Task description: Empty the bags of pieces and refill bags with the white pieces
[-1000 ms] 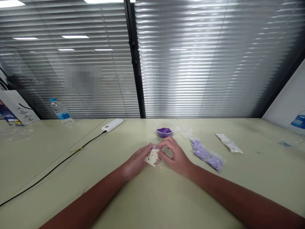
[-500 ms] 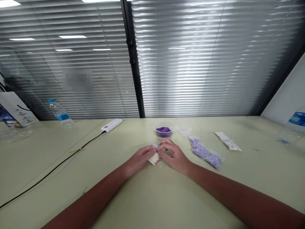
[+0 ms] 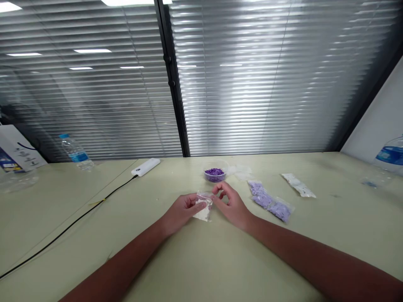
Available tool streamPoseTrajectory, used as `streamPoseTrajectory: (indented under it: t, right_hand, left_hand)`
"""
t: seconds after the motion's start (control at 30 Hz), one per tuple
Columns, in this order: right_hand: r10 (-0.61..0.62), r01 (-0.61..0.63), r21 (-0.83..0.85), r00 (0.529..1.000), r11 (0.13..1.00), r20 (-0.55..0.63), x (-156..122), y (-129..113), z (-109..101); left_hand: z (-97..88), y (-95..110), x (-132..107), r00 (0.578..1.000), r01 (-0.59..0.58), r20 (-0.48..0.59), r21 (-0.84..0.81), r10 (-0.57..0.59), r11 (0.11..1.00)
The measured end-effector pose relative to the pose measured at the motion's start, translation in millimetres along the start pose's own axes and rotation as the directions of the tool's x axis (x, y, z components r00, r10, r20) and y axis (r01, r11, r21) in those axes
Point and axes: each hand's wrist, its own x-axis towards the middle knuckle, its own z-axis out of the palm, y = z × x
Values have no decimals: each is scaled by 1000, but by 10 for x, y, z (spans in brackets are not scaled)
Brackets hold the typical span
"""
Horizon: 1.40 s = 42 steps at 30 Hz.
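Observation:
A small clear plastic bag (image 3: 204, 209) holding white pieces lies at the middle of the table, under my left hand (image 3: 183, 212). The fingers of that hand grip the bag's left side. My right hand (image 3: 231, 205) is curled just to the right, its thumb at the bag's upper right corner. Its thumb and forefinger stand apart, and I see no hold on the bag. Beyond both hands stands a round clear tub (image 3: 215, 175) of purple pieces.
To the right lie a bag of lilac pieces (image 3: 269, 200), a bag of white pieces (image 3: 298, 185) and a clear flat bag (image 3: 242, 172). A white power bank (image 3: 145, 167) with a black cable (image 3: 75, 218) and a water bottle (image 3: 74, 153) are at the left.
The bag has shifted a little toward my left hand, and its clear top now shows more. My right fingers have drawn back to its corner. The whole scene has shifted slightly with my head.

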Motion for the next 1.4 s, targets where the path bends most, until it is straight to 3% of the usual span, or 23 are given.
streamPoseTrajectory:
  t: [0.17,0.43,0.93,1.2,1.4]
  right_hand:
    - [9,-10,7,997,1000,73,7,-14,13]
    - [-15,13,39,998,999,60,29,24,-1]
    - [35,-55,107,983,993,179,-4,42,7]
    - [-45,48,-23,990,999,136,-25,17,37]
    - [-25,19,37,983,999,185,-41,18,35]
  left_hand:
    - [0,-1,1,999,-24,-45,-18,24,1000]
    - [37,49,-34,988,-4,-156,-19,1,1000]
    - [23,67,-62,986,-49,-150,125,68,991]
    - [-2,78,-72,984,-56,-158,185,85,981]
    - [5,37,-54,986,-70,-141,160,93,985]
